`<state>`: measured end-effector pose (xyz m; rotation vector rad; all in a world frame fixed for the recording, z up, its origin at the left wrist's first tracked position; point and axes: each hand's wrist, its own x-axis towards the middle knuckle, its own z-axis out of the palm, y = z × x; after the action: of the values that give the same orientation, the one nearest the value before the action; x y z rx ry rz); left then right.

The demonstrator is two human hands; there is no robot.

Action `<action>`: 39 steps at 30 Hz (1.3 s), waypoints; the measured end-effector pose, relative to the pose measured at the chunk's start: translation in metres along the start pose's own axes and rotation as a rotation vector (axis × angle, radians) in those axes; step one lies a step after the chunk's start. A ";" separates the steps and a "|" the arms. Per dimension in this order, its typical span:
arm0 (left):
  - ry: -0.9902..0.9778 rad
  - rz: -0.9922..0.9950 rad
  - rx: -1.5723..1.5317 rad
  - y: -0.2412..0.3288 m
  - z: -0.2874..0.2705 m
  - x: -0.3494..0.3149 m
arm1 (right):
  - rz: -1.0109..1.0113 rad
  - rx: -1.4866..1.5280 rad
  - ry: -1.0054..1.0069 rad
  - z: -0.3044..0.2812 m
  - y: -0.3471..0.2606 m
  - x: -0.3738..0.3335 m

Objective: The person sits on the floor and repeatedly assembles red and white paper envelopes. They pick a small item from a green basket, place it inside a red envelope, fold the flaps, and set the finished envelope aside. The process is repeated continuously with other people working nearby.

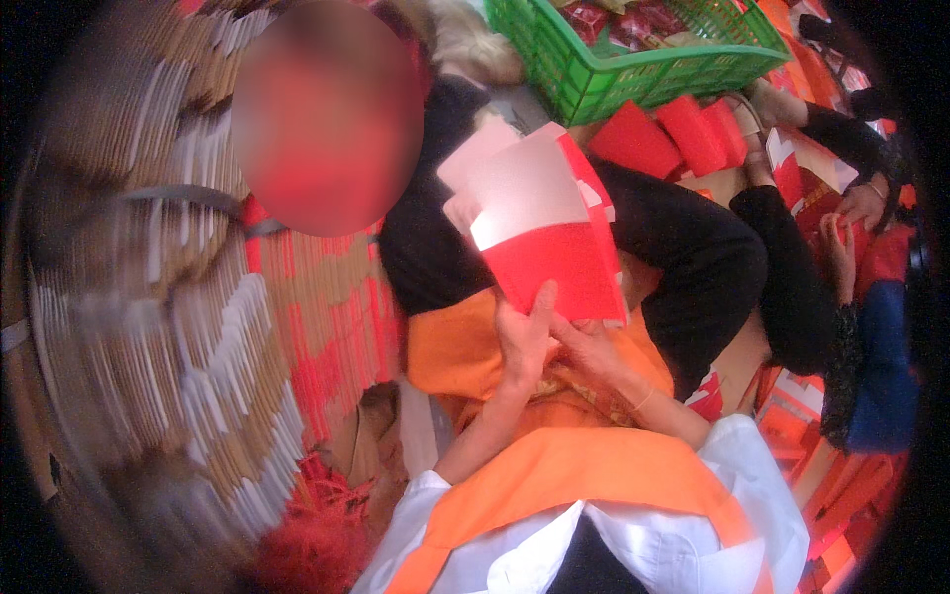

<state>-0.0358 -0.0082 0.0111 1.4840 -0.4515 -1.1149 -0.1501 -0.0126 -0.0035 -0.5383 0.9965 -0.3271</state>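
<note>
Above my lap I hold a red and white cardboard carton blank, tilted, with its white flaps toward the far side. My left hand closes on its near edge, the thumb lying on the red face. My right hand grips the lower right corner beside it, and its fingers are partly hidden beneath the cardboard. The blank looks like more than one layer along its right side, but I cannot tell whether it is a single folded piece or several.
Tall stacks of cardboard blanks fill the left side. Red shredded material lies near them. A green plastic crate with wrapped items stands at the back, red boxes before it. At right, another person's hands handle red cartons.
</note>
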 end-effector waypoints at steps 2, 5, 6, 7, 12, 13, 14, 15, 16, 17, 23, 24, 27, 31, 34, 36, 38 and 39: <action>0.054 -0.104 -0.095 0.014 -0.001 -0.003 | 0.048 0.006 -0.054 0.008 -0.019 -0.014; 0.149 -0.077 0.047 0.038 -0.009 -0.002 | -0.180 -0.214 -0.052 0.022 -0.041 -0.041; 0.046 -0.030 0.044 0.032 -0.019 -0.002 | -0.200 -0.375 -0.108 0.016 -0.057 -0.058; -0.022 -0.008 0.057 0.038 -0.019 -0.005 | -0.219 -0.534 -0.158 0.007 -0.069 -0.072; -0.219 0.044 0.197 0.037 -0.028 -0.035 | -1.023 -0.699 0.175 -0.011 -0.111 -0.057; -0.253 0.022 0.176 0.039 -0.028 -0.042 | -1.023 -0.786 0.249 -0.007 -0.120 -0.049; -0.286 0.000 0.155 0.044 -0.027 -0.049 | -0.946 -0.861 0.099 -0.018 -0.119 -0.041; -0.317 -0.022 0.134 0.047 -0.028 -0.053 | -0.875 -0.867 0.008 -0.017 -0.117 -0.039; -0.375 -0.040 0.154 0.043 -0.034 -0.056 | -0.815 -0.750 -0.038 -0.016 -0.111 -0.038; -0.382 -0.068 0.145 0.041 -0.040 -0.059 | -0.753 -0.633 -0.083 -0.015 -0.103 -0.039; -0.409 -0.094 0.083 0.026 -0.059 -0.067 | -0.697 -0.681 -0.097 -0.017 -0.078 -0.045; -0.411 -0.058 0.091 0.028 -0.058 -0.065 | -0.699 -0.751 -0.103 -0.017 -0.075 -0.047; -0.470 0.201 0.371 0.031 -0.060 -0.051 | -0.697 -0.865 -0.092 -0.015 -0.068 -0.052; -0.461 0.415 0.469 0.027 -0.060 -0.038 | -0.697 -0.713 -0.083 -0.028 -0.055 -0.047; -0.396 0.516 0.395 0.017 -0.058 -0.032 | -0.786 -0.519 0.048 -0.026 -0.045 -0.039; -0.362 0.423 0.303 0.012 -0.054 -0.031 | -0.811 -0.267 0.121 -0.011 -0.046 -0.037; -0.323 0.227 0.184 0.007 -0.052 -0.032 | -0.728 -0.010 0.117 0.002 -0.051 -0.039; -0.341 0.231 0.218 0.006 -0.052 -0.030 | -0.670 0.073 0.113 0.004 -0.052 -0.040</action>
<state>-0.0051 0.0431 0.0219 1.3862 -0.9828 -1.1624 -0.1685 -0.0346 0.0557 -0.7870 0.8854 -0.9947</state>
